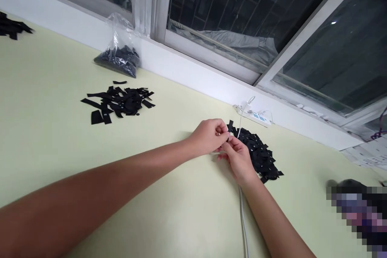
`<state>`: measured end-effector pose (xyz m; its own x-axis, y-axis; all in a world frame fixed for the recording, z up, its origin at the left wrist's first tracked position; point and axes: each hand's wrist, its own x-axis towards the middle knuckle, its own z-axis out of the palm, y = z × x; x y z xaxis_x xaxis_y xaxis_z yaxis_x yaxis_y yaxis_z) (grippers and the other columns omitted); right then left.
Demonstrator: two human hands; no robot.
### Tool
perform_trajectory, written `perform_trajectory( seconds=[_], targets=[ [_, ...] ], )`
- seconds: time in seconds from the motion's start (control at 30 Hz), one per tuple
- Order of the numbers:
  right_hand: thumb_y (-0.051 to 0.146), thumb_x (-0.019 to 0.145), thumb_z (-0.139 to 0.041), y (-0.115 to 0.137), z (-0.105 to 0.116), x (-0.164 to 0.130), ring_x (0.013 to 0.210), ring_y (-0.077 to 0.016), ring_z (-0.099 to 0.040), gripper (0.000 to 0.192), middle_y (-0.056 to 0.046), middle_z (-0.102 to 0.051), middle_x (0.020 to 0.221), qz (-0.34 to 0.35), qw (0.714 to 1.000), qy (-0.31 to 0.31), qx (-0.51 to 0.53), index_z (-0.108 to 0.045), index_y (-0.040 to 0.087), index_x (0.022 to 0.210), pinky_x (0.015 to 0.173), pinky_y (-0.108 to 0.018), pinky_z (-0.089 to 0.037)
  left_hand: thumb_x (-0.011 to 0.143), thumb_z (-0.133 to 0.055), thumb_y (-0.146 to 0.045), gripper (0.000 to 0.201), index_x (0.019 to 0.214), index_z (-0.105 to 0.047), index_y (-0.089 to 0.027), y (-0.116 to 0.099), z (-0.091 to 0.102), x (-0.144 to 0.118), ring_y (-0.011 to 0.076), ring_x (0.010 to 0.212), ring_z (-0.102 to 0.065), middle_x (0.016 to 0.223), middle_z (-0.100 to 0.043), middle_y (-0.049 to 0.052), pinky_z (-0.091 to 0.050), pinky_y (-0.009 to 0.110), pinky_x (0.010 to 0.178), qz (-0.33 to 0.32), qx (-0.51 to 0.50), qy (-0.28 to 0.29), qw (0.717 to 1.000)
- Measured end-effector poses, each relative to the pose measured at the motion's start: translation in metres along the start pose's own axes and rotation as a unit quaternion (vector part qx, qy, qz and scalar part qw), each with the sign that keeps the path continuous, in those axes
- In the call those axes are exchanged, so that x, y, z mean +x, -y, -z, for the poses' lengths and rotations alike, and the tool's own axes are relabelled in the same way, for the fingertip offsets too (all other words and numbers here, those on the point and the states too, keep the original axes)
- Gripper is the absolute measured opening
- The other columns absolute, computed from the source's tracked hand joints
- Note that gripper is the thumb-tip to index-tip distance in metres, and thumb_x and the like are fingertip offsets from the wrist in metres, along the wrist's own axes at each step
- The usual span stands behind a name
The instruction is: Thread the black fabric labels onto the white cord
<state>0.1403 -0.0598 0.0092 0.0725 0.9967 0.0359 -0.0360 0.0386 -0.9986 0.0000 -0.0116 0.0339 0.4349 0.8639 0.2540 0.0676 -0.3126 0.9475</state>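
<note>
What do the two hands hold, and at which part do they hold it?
The left hand and right hand pinch one small black strip together at its lower end; its upper end sticks up free.

My left hand (208,135) and right hand (237,159) meet on the table (45,88). A heap of small pieces (260,155) lies just at three o'clock, the power strip (256,117) at one, another pile (119,102) at ten, the bag (121,54) behind it.
</note>
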Motion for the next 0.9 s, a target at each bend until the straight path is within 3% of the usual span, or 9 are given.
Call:
perform_trajectory(
  seconds=[0.07,0.13,0.27,0.47,0.6,0.67,0.7,0.8,0.9],
  targets=[
    [0.046,0.069,-0.085,0.001,0.003,0.002,0.069,-0.0142,-0.063,0.036,-0.003,-0.069,0.084,-0.013,1.000,-0.025,-0.002,-0.071,0.019,0.090,0.053,-0.024,-0.052,0.082,-0.062,-0.018,0.006,0.080,-0.057,-0.017,0.012,-0.003,0.002,0.0113,0.066,-0.061,0.074,-0.063,0.000,-0.049,0.024,0.063,-0.020,-0.044,-0.059,0.997],
    [0.046,0.068,-0.085,0.001,0.004,0.003,0.068,-0.0148,-0.063,0.039,-0.004,-0.071,0.087,-0.027,0.999,-0.023,-0.026,-0.071,0.019,0.093,0.053,-0.025,-0.053,0.083,-0.063,-0.019,0.008,0.083,-0.056,-0.017,0.025,-0.003,0.003,0.0112,0.069,-0.061,0.077,-0.062,0.000,-0.051,0.025,0.066,-0.036,-0.068,-0.079,0.994],
    [0.049,0.074,-0.080,0.000,0.003,0.003,0.069,-0.0151,-0.063,0.038,-0.005,-0.070,0.087,-0.021,0.998,0.015,-0.061,-0.071,0.017,0.094,0.055,-0.026,-0.054,0.086,-0.061,-0.019,0.006,0.087,-0.055,-0.018,0.039,-0.003,0.004,0.0105,0.068,-0.060,0.081,-0.062,0.000,-0.051,0.025,0.065,-0.053,-0.070,-0.065,0.994],
    [0.051,0.077,-0.076,-0.001,0.006,0.005,0.067,-0.0138,-0.061,0.037,-0.006,-0.070,0.092,-0.026,0.997,0.004,-0.068,-0.071,0.017,0.090,0.054,-0.026,-0.053,0.088,-0.059,-0.021,0.013,0.098,-0.050,-0.020,0.042,-0.007,0.005,0.0118,0.072,-0.061,0.087,-0.062,0.000,-0.052,0.027,0.068,-0.067,-0.049,-0.058,0.995],
    [0.052,0.077,-0.075,-0.002,0.006,0.005,0.062,-0.0128,-0.058,0.037,-0.005,-0.068,0.085,-0.029,0.996,-0.018,-0.079,-0.069,0.017,0.087,0.051,-0.025,-0.050,0.080,-0.067,-0.018,0.039,0.112,-0.047,-0.022,0.044,-0.005,0.005,0.0173,0.092,-0.059,0.115,-0.058,0.008,-0.052,0.033,0.079,-0.093,0.047,-0.166,0.981],
    [0.053,0.077,-0.074,-0.003,0.005,0.005,0.058,-0.0124,-0.055,0.037,-0.003,-0.066,0.079,-0.024,0.994,-0.039,-0.101,-0.069,0.017,0.087,0.048,-0.025,-0.048,0.076,-0.069,-0.015,0.041,0.112,-0.049,-0.021,0.043,-0.003,0.005,0.0206,0.104,-0.055,0.117,-0.055,0.009,-0.049,0.037,0.089,-0.116,0.106,-0.209,0.965],
    [0.053,0.078,-0.072,-0.004,0.005,0.005,0.056,-0.0122,-0.054,0.037,-0.003,-0.065,0.077,-0.019,0.992,-0.045,-0.114,-0.069,0.017,0.087,0.047,-0.025,-0.047,0.077,-0.067,-0.014,0.034,0.108,-0.052,-0.020,0.042,-0.002,0.005,0.0207,0.104,-0.055,0.113,-0.056,0.008,-0.048,0.037,0.090,-0.130,0.125,-0.197,0.964],
    [0.053,0.083,-0.066,-0.006,0.007,0.004,0.052,-0.0124,-0.053,0.035,-0.001,-0.062,0.071,-0.003,0.986,-0.041,-0.159,-0.068,0.017,0.086,0.047,-0.026,-0.045,0.084,-0.056,-0.013,0.009,0.090,-0.059,-0.019,0.041,0.001,0.003,0.0169,0.088,-0.059,0.096,-0.061,0.004,-0.049,0.032,0.081,-0.156,0.142,-0.071,0.975],
    [0.050,0.089,-0.058,-0.008,0.010,0.003,0.050,-0.0134,-0.051,0.032,0.002,-0.055,0.060,0.024,0.973,-0.028,-0.229,-0.066,0.018,0.084,0.048,-0.026,-0.041,0.085,-0.054,-0.015,0.011,0.088,-0.064,-0.018,0.039,0.001,0.000,0.0157,0.079,-0.060,0.093,-0.066,0.004,-0.049,0.030,0.073,-0.141,0.147,-0.009,0.979]
  ],
)
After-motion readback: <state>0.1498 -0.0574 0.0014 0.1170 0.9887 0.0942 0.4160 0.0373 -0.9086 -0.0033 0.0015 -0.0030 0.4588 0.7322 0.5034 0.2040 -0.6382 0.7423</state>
